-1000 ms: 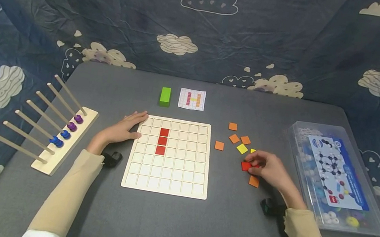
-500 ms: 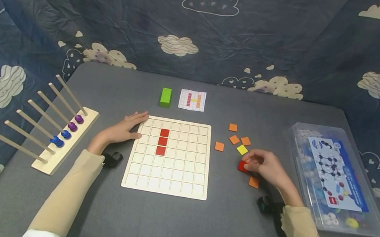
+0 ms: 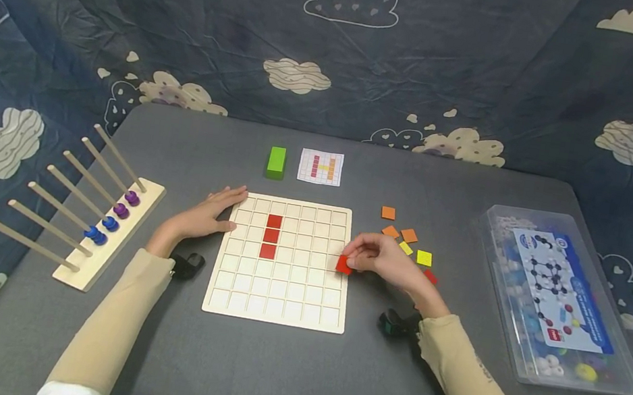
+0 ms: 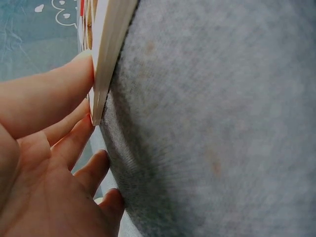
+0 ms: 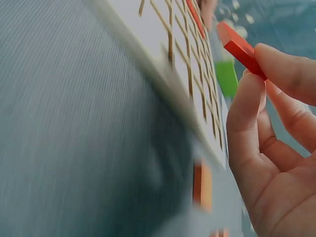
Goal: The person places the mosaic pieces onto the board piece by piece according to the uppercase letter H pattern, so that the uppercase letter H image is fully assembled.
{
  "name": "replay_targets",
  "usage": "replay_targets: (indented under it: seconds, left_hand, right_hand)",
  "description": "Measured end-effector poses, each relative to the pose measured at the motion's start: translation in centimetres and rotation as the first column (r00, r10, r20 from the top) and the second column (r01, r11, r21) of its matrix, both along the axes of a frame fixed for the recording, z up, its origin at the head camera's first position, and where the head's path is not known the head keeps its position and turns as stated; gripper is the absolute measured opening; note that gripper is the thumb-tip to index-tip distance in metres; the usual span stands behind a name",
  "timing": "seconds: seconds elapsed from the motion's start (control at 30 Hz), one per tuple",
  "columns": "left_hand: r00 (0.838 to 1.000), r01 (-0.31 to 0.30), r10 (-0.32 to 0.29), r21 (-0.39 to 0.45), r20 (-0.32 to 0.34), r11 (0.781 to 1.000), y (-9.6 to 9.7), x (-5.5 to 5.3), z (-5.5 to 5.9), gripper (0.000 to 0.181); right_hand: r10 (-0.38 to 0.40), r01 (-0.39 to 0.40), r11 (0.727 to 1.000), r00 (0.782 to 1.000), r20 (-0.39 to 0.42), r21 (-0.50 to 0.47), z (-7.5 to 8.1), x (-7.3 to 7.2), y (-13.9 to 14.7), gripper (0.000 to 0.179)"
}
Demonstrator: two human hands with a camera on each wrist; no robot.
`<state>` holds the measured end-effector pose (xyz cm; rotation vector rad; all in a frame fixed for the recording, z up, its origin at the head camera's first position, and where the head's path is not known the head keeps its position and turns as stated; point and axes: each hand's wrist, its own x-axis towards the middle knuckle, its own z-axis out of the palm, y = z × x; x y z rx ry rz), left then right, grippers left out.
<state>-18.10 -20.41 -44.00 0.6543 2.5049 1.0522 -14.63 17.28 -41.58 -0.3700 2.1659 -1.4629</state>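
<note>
Right hand: pinching the red tile between thumb and forefinger.
Red tile: over the right edge of the board in the head view; tilted and apart from the board in the right wrist view.
Left hand: fingers extended, gripping nothing, touching the board's left edge and far-left corner.
Placed tiles: three red ones in one column, each in its own cell.
Pinch risk: the tile is held near one end, so a slack or uneven pinch could let it twist or drop.
Cell risk: set down at its present tilt, it would probably catch on the raised dividers and sit crooked.
Board risk: the left hand steadies one side only; a hard press on the far side could slide or turn the board on the bench.
Loose tiles: orange tiles, yellow tiles and a spare red tile lie near the right hand; a low sweep of wrist or black strap could scatter them.
Card: no words made out; its coloured squares form an H shape.
Box: its blue-and-white sheet bears molecule drawings and a red logo, lettering too small to read.
Right sleeve: dark marks, perhaps writing, illegible.
</note>
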Motion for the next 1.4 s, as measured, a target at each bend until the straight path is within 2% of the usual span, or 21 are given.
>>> replay_targets:
  seconds: [0.33,0.43,0.53,0.67,0.8,0.83,0.87,0.9,0.97,1.07,1.1,1.13,1.27,1.4]
  left_hand:
    - [1.000,0.006,-0.006,-0.006,-0.006,1.000,0.0,-0.2,0.0,0.069]
    - [1.000,0.001,-0.001,-0.019,-0.010,1.000,0.0,-0.2,0.1,0.069]
    - [1.000,-0.008,0.008,-0.030,-0.011,1.000,0.1,-0.2,0.2,0.068]
    - [1.000,-0.012,0.012,-0.031,-0.012,0.999,0.1,-0.1,0.2,0.067]
    - [1.000,0.006,-0.005,0.032,-0.018,0.999,-0.3,-0.1,0.0,0.069]
    - [1.000,0.012,-0.011,0.052,-0.022,0.999,-0.4,-0.1,-0.2,0.070]
    - [0.998,0.032,-0.028,0.073,-0.048,0.997,-0.8,-0.4,-1.0,0.072]
    - [0.998,0.040,-0.035,0.090,-0.052,0.995,-0.8,-0.4,-1.1,0.073]
    - [0.997,0.048,-0.042,0.107,-0.057,0.993,-0.9,-0.4,-1.3,0.075]
    - [0.998,0.037,-0.033,0.084,-0.046,0.996,-0.6,-0.3,-1.2,0.072]
    - [1.000,0.020,-0.018,0.072,-0.020,0.997,-0.3,0.0,-0.3,0.071]
    - [1.000,0.013,-0.012,0.053,-0.015,0.999,-0.2,0.1,-0.2,0.070]
    - [1.000,0.000,0.000,0.004,-0.008,1.000,0.2,0.2,0.2,0.067]
    - [1.000,-0.008,0.008,-0.004,-0.007,1.000,0.3,0.1,0.3,0.067]
  right_hand:
    - [0.144,-0.145,0.989,0.987,-0.076,-0.009,-0.3,-0.8,-8.2,0.009]
    - [0.169,-0.168,0.986,0.982,-0.088,0.026,-0.4,-0.7,-10.1,0.010]
    - [0.198,-0.186,0.978,0.971,-0.136,0.100,-0.7,-0.6,-11.7,0.010]
    - [0.236,-0.181,0.956,0.941,-0.242,0.230,-0.8,-0.3,-13.1,0.014]
    - [0.281,-0.162,0.929,0.893,-0.351,0.332,-0.8,0.1,-14.0,0.016]
    - [0.291,-0.160,0.925,0.883,-0.369,0.345,-0.8,0.2,-14.1,0.016]
    - [0.297,-0.158,0.922,0.875,-0.382,0.355,-0.8,0.2,-14.1,0.016]
    - [0.301,-0.157,0.919,0.871,-0.387,0.362,-0.8,0.2,-14.1,0.016]
    - [0.290,-0.159,0.924,0.884,-0.368,0.347,-0.8,0.2,-13.9,0.015]
    - [0.235,-0.163,0.951,0.933,-0.272,0.262,-0.6,0.0,-12.9,0.012]
    - [0.215,-0.161,0.960,0.947,-0.237,0.228,-0.6,-0.1,-12.4,0.010]
    - [0.198,-0.159,0.969,0.958,-0.206,0.190,-0.5,-0.2,-11.8,0.009]
    - [0.151,-0.140,0.987,0.977,-0.150,0.078,-0.5,-0.8,-8.3,0.007]
    - [0.085,-0.083,0.996,0.990,-0.112,0.021,-0.4,-1.0,-4.1,0.011]
